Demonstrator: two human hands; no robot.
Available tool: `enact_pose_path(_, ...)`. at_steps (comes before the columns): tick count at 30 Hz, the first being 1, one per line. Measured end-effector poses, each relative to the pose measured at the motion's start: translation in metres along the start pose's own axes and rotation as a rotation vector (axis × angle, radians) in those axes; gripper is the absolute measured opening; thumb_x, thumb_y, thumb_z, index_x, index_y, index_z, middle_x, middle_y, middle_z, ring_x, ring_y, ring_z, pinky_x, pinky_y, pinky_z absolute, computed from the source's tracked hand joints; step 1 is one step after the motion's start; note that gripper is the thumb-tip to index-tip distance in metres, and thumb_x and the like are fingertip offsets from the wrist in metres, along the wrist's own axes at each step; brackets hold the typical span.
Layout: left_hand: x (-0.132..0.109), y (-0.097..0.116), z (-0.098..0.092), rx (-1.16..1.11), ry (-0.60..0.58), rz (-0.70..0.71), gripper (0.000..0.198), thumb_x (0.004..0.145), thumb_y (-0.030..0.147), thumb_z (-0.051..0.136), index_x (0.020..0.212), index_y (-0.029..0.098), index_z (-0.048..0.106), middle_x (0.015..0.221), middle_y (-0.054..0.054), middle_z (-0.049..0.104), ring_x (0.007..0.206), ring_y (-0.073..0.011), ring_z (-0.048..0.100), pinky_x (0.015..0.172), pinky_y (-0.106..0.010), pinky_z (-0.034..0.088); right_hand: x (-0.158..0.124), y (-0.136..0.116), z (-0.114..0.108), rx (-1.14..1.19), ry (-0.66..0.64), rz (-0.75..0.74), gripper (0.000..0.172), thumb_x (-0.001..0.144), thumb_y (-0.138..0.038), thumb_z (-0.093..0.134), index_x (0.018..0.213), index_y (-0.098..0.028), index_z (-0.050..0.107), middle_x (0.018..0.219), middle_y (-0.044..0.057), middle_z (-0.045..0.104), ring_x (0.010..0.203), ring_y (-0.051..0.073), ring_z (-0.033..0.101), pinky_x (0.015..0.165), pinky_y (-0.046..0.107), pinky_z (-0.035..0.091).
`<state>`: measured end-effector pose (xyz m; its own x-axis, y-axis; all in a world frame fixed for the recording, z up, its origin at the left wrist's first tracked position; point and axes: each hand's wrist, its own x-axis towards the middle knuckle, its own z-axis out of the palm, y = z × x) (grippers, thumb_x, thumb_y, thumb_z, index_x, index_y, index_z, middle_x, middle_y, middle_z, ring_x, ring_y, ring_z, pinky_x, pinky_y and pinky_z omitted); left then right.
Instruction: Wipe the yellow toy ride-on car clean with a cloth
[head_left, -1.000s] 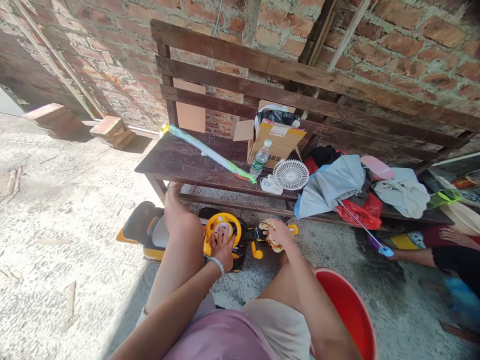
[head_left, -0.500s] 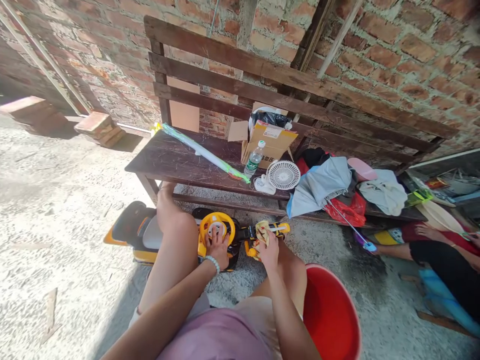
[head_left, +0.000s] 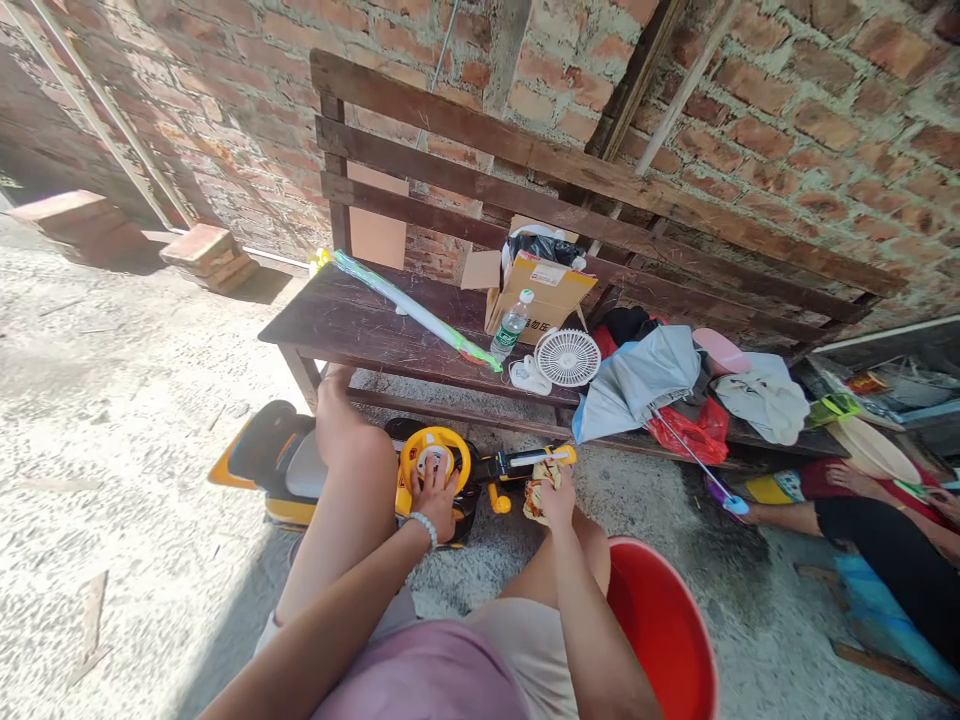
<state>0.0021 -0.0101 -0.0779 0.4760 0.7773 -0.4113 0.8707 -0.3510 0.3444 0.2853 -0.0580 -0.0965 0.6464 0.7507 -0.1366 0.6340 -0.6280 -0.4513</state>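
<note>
Below a bag-stuffed box (head_left: 551, 285), splayed left hand (head_left: 435, 502) touches wheel (head_left: 435, 435), right hand (head_left: 559, 499) grips food (head_left: 535, 496).

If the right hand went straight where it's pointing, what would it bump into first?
Probably the yellow-tipped bar, just past the filled bread in the right hand. Depth is hard to judge, so it might pass over that and meet the bench.

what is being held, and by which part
The right hand holds a cream-and-orange item by its right side; the left hand lies open on the yellow steering wheel.
</note>
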Motion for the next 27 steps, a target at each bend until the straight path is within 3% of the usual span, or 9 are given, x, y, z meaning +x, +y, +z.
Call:
enact_pose_path(2,0.0,0.001,-0.001,-0.002,-0.008,0.005,0.091,0.078,0.032,0.062,0.163,0.018,0.033,0.175,-0.013,-0.004,0.159,-0.042,-0.014,0.122,-0.069,-0.008,-0.012,-0.016,0.015,0.062,0.021,0.028,0.058,0.086,-0.026,0.044,0.142,-0.019,0.052,0.144,0.014,0.057,0.128,0.03,0.059,0.106,0.04,0.049)
enact_pose_path(5,0.0,0.002,-0.001,-0.001,0.004,0.002,0.091,0.078,0.033,0.062,0.162,0.019,0.034,0.175,-0.013,-0.004,0.158,-0.0424,-0.014,0.122,-0.069,-0.007,-0.035,-0.028,0.031,0.11,-0.016,-0.064,0.057,0.083,-0.022,0.048,0.139,-0.022,0.057,0.152,0.012,0.05,0.13,0.027,0.058,0.107,0.036,0.048)
enact_pose_path(10,-0.001,0.002,-0.001,0.0,0.014,-0.006,0.093,0.076,0.035,0.064,0.163,0.019,0.034,0.175,-0.013,-0.005,0.158,-0.0432,-0.015,0.122,-0.07,-0.007,-0.037,-0.008,0.016,0.115,-0.104,-0.2,0.055,0.081,-0.018,0.051,0.134,-0.025,0.061,0.149,0.009,0.052,0.132,0.026,0.056,0.11,0.035,0.046)
enact_pose_path(15,-0.002,0.0,-0.002,-0.017,0.004,0.019,0.091,0.079,0.034,0.064,0.163,0.019,0.033,0.175,-0.013,-0.003,0.159,-0.0426,-0.014,0.123,-0.069,-0.007,0.003,0.014,-0.011,0.095,0.104,0.09,0.062,0.088,-0.026,0.044,0.148,-0.012,0.045,0.146,0.02,0.052,0.14,0.033,0.048,0.114,0.045,0.04)
enact_pose_path(18,-0.001,0.001,0.0,-0.001,0.014,0.003,0.093,0.077,0.032,0.066,0.163,0.02,0.033,0.175,-0.013,-0.004,0.159,-0.0429,-0.013,0.123,-0.069,-0.008,0.011,0.002,-0.006,0.125,0.097,0.192,0.068,0.088,-0.031,0.044,0.152,-0.01,0.037,0.148,0.024,0.051,0.141,0.039,0.046,0.113,0.052,0.039)
enact_pose_path(23,0.002,0.002,0.004,0.017,0.018,-0.018,0.095,0.074,0.033,0.067,0.163,0.019,0.034,0.175,-0.013,-0.003,0.158,-0.0446,-0.014,0.122,-0.071,-0.007,-0.012,-0.032,0.028,0.171,-0.003,0.121,0.064,0.084,-0.029,0.047,0.147,-0.013,0.047,0.144,0.019,0.056,0.134,0.031,0.055,0.114,0.041,0.041)
enact_pose_path(27,0.002,0.002,0.004,0.011,0.029,-0.007,0.096,0.074,0.034,0.066,0.163,0.018,0.034,0.175,-0.013,-0.004,0.158,-0.0444,-0.015,0.122,-0.071,-0.008,-0.03,-0.025,0.032,0.299,-0.076,0.024,0.06,0.081,-0.028,0.048,0.139,-0.014,0.056,0.138,0.015,0.065,0.129,0.026,0.061,0.113,0.035,0.044)
